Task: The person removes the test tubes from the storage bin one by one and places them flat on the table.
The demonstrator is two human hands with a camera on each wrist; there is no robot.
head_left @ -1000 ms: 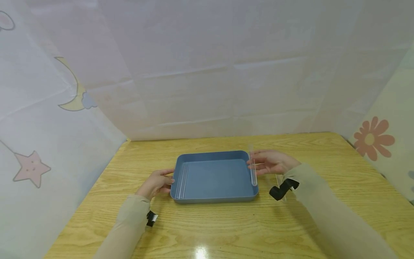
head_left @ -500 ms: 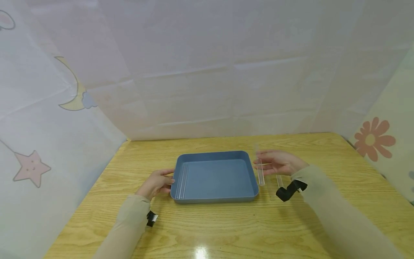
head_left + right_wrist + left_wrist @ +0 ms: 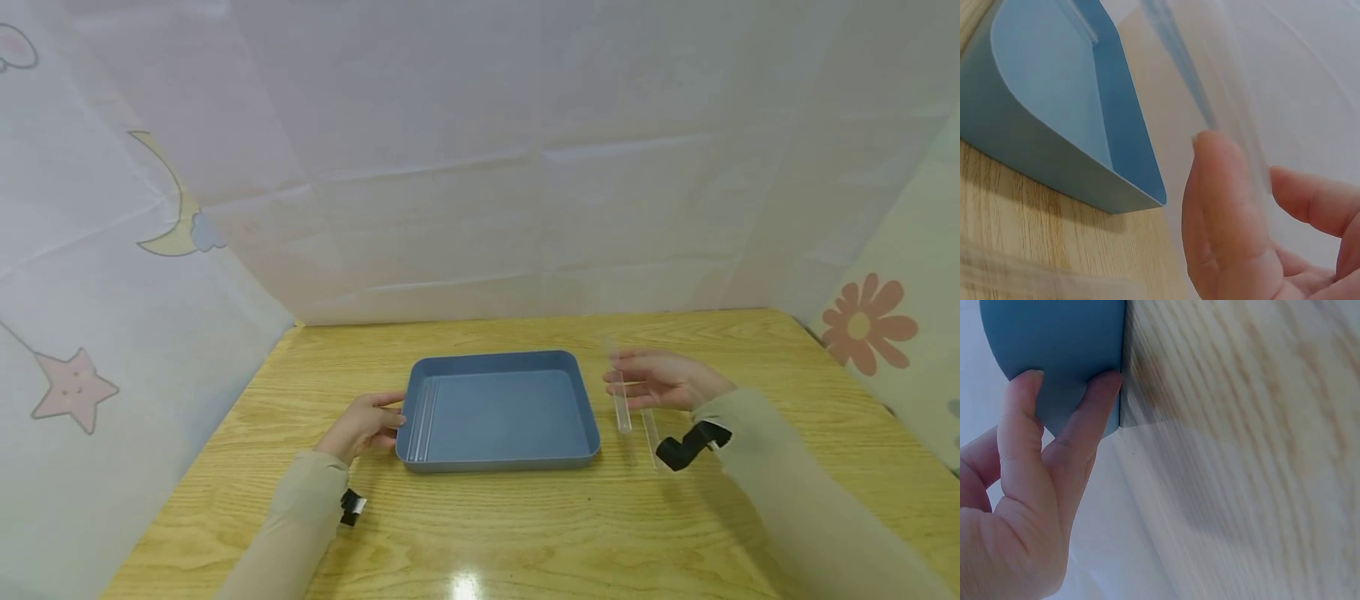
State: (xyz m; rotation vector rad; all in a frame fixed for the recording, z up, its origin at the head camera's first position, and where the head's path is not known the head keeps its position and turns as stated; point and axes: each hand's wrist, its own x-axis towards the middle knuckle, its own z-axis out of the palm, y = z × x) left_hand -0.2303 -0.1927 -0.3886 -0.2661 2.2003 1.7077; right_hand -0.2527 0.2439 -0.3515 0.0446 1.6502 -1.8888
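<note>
Left hand (image 3: 363, 427): I see its fingers fairly straight, tips against the outer left wall of the blue tray (image 3: 510, 412), which sits flat on the table (image 3: 525, 533). Right hand (image 3: 663, 379): I have thumb and fingers pinching a clear tube (image 3: 622, 408), just beyond the tray's right side, off the wood. Clear rods (image 3: 423, 421) lie side by side inside, along the left end. Another clear piece (image 3: 651, 437) rests near the right wrist; its outline is faint to me.

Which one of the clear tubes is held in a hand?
The tube pinched by the right hand; the others lie in the tray or on the table.
</note>
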